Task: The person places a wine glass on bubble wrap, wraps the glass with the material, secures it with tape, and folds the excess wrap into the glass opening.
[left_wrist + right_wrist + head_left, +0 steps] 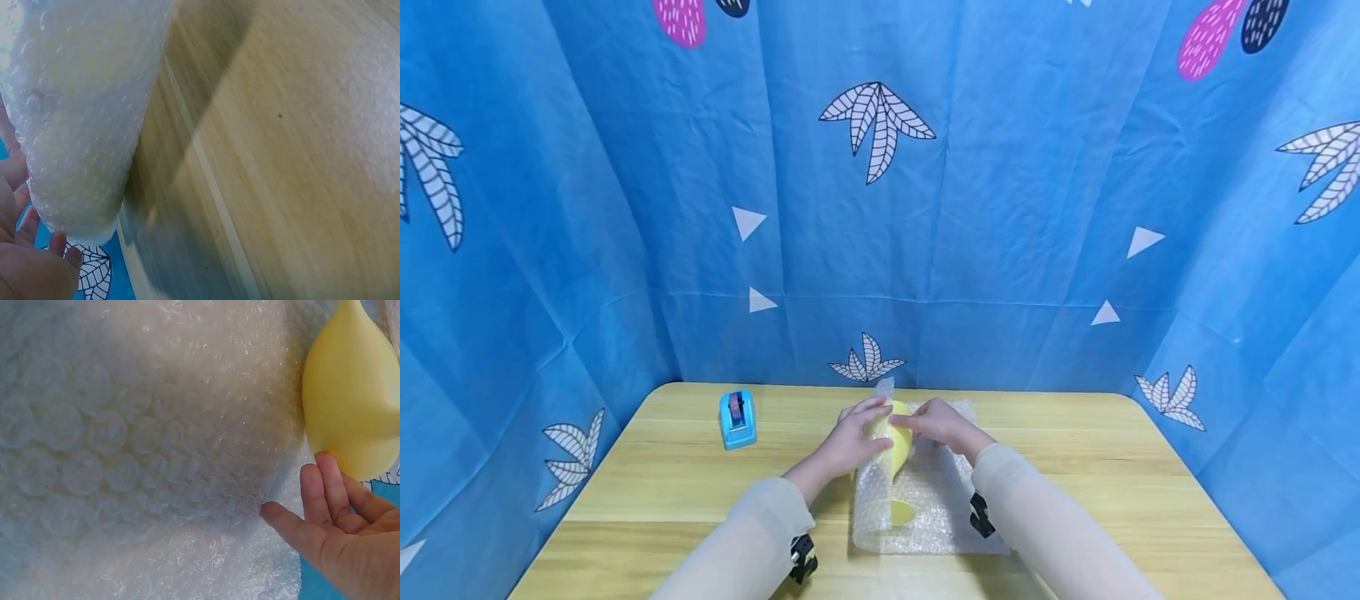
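A yellow goblet [901,450] lies on a sheet of bubble wrap [936,508], its round foot [902,512] toward the near side. The left flap of the wrap is lifted over part of the goblet. My left hand [856,435] grips that flap from the left, fingers high and thumb lower. In the left wrist view the bubble-covered bulge [81,137] shows pale yellow through the plastic. My right hand [951,425] holds the goblet near its far, wide end; in the right wrist view its fingertips [325,462] meet the yellow bowl [350,394].
A blue tape dispenser [737,419] stands at the table's back left. The wooden table [1112,467] ends at a blue patterned curtain [1000,208] behind and on both sides. Small black devices [981,515] sit at both wrists.
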`<state>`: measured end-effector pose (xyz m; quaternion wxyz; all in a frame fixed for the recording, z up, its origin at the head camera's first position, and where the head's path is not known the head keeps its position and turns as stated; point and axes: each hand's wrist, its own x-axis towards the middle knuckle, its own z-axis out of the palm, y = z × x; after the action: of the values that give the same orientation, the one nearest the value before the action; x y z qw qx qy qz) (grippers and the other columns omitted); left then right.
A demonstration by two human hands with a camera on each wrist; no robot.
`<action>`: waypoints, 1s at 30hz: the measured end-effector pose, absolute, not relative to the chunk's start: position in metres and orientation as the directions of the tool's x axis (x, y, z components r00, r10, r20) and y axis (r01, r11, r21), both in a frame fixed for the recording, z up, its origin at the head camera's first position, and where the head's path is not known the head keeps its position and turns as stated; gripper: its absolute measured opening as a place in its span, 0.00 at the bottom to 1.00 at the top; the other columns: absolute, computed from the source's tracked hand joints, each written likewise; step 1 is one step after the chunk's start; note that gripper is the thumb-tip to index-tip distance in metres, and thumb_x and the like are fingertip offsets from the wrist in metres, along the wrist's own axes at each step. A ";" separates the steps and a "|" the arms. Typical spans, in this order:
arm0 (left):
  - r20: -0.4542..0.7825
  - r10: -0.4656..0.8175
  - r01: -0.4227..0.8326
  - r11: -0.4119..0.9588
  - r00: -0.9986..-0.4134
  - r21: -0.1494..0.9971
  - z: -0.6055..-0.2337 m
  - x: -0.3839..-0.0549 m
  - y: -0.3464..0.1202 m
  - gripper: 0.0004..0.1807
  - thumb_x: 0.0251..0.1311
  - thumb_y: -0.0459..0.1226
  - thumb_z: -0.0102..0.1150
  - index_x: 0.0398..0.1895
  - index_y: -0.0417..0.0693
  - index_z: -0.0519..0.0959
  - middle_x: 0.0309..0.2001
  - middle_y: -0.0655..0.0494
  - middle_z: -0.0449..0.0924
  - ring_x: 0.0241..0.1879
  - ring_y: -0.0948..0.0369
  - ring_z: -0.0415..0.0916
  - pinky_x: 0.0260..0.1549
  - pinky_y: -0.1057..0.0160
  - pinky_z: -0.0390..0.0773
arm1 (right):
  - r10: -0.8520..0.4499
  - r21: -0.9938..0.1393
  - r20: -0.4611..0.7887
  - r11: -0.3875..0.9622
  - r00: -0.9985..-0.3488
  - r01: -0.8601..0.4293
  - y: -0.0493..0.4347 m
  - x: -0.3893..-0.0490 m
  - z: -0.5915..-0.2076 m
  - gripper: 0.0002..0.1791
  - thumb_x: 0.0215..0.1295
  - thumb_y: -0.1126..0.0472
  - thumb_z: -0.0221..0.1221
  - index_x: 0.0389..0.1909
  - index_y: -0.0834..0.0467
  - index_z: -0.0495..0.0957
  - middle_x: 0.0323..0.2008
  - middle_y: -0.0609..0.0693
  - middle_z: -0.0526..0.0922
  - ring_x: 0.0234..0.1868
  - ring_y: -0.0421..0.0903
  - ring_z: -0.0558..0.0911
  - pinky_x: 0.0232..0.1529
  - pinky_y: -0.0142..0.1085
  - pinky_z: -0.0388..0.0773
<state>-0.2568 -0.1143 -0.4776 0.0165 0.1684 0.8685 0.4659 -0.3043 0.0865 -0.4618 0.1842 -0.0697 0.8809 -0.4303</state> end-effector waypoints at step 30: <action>0.023 0.052 0.040 0.351 -0.998 0.935 -0.485 -0.249 -0.105 0.24 0.74 0.36 0.50 0.68 0.33 0.66 0.65 0.35 0.69 0.62 0.38 0.70 0.61 0.45 0.74 | -0.280 -0.832 -0.415 0.501 -0.866 0.237 0.099 -0.308 -0.460 0.24 0.59 0.47 0.70 0.42 0.65 0.83 0.41 0.55 0.83 0.50 0.56 0.80 0.61 0.58 0.73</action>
<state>-0.2485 -0.1052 -0.4847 0.0053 0.0283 0.8219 0.5689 -0.3081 0.0990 -0.4604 0.2588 -0.0132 0.8268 -0.4993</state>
